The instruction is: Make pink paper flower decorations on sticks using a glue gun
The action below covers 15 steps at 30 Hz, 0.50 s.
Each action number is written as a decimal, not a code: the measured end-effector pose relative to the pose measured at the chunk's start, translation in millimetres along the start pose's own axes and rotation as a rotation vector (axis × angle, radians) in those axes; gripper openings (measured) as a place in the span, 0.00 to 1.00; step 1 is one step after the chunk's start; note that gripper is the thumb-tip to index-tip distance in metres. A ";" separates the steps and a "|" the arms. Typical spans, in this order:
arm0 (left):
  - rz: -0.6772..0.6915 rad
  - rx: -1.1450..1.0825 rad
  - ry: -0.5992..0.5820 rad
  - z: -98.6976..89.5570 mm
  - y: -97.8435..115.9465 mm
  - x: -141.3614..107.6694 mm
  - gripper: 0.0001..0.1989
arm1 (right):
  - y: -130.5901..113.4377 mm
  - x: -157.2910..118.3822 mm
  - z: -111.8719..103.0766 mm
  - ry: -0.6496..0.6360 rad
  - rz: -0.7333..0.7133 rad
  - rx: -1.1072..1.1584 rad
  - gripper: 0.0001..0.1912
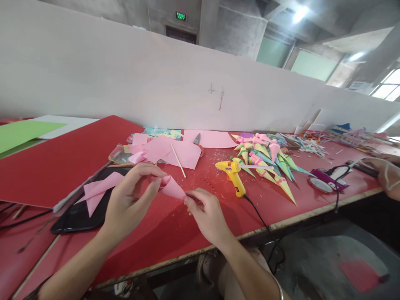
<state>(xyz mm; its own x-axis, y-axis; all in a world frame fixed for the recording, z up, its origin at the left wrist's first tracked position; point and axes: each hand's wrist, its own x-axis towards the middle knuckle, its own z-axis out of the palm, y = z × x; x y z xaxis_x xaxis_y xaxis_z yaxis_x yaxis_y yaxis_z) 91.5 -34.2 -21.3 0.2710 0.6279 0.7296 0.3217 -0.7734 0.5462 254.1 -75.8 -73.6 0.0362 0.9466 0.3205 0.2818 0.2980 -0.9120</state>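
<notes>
Above the red table, a pink paper cone [172,188] is held between my two hands. My left hand [133,193] is closed round its wide, rolled end at the left. The narrow tip, pointing right and slightly down, is pinched by the fingers of my right hand [204,210]. Right of the cone lies a yellow glue gun [231,175] with a clear glue stick in its back. Behind the cone are pink paper sheets [184,156] with a thin wooden stick [178,161] across them. Pink paper pieces [99,192] rest on a black tray [78,216] beside my left hand.
A pile of yellow, pink and blue paper cones [265,156] lies at the back right. Scissors [197,139] stand near the pink sheets. Large red card [62,166] covers the left side. The glue gun's cord [258,214] hangs over the front edge. Another person's hand [389,175] is far right.
</notes>
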 end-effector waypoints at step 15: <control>0.093 -0.184 -0.042 3.9 -3.9 -1.6 0.10 | -3.8 2.3 -2.8 -0.137 0.205 0.302 0.17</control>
<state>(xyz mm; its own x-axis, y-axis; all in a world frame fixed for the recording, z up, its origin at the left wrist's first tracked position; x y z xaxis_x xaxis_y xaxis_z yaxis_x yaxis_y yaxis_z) 93.3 -31.9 -26.2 0.3310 0.5530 0.7647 0.1231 -0.8287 0.5460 255.8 -75.1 -68.7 -0.0714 0.9919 0.1054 -0.0137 0.1047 -0.9944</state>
